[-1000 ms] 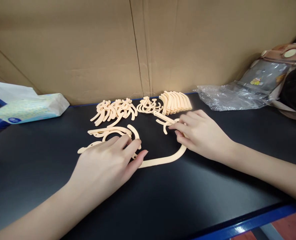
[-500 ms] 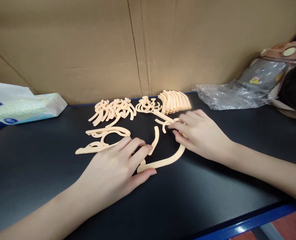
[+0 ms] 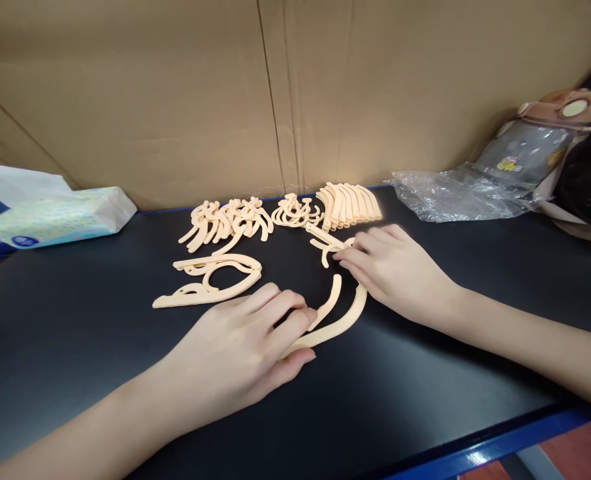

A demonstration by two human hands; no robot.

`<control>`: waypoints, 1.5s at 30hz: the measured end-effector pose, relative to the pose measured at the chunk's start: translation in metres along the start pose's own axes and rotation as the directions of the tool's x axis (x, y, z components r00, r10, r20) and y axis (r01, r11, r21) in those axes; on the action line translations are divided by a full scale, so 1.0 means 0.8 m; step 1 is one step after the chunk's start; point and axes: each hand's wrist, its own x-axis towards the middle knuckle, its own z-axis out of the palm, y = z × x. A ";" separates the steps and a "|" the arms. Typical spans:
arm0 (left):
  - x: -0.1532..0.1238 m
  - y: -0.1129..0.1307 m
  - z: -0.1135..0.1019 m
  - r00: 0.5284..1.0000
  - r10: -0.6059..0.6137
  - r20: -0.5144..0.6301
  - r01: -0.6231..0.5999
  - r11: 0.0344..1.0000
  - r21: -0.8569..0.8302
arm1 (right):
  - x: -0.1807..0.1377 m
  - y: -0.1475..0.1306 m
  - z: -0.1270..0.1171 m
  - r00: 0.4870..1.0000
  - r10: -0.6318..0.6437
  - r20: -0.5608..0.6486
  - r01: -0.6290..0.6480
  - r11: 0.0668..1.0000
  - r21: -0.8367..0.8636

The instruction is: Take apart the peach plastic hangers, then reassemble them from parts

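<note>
My left hand point(image 3: 250, 343) is closed, with the long curved cream hanger arm point(image 3: 344, 325) running between its thumb and fingers. A shorter curved strip point(image 3: 329, 301) lies inside that arm, its lower end at my left fingertips. On the right, my right hand point(image 3: 398, 270) pinches the upper end of the hanger arm, close to a small hook-shaped piece point(image 3: 325, 257); its fingers partly cover the joint. Left of both hands, a folding hanger point(image 3: 238, 291) with two arms and curved inner bars lies flat on the black table point(image 3: 375, 393).
Along the back are a pile of hanger arms point(image 3: 215, 223), a cluster of hooks point(image 3: 292, 212) and a neat row of curved strips point(image 3: 352, 203). A tissue pack point(image 3: 70, 217) lies left; clear plastic wrap point(image 3: 435, 193) and a bottle point(image 3: 520, 150) are right. Cardboard point(image 3: 175, 100) stands behind.
The shorter strip has shifted right and toward me, nearer the long arm. My left hand has moved slightly right and nearer; my right hand has barely moved.
</note>
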 end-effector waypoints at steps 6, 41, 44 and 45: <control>0.000 0.001 -0.002 1.000 0.027 0.010 -0.027 0.999 -0.024 | 0.001 0.000 0.000 0.999 0.008 0.031 -0.009 1.000 0.020; 0.001 -0.017 -0.001 0.990 0.072 -0.121 -0.049 0.982 0.184 | 0.000 -0.003 -0.013 0.960 -0.262 0.103 0.244 0.956 0.163; 0.000 -0.016 0.001 0.994 0.055 -0.096 -0.041 0.989 0.142 | -0.001 -0.006 -0.014 0.958 -0.262 0.117 0.231 0.946 0.225; -0.001 -0.016 0.002 0.994 0.051 -0.094 -0.038 0.990 0.133 | -0.002 -0.007 -0.015 0.959 -0.257 0.120 0.222 0.943 0.249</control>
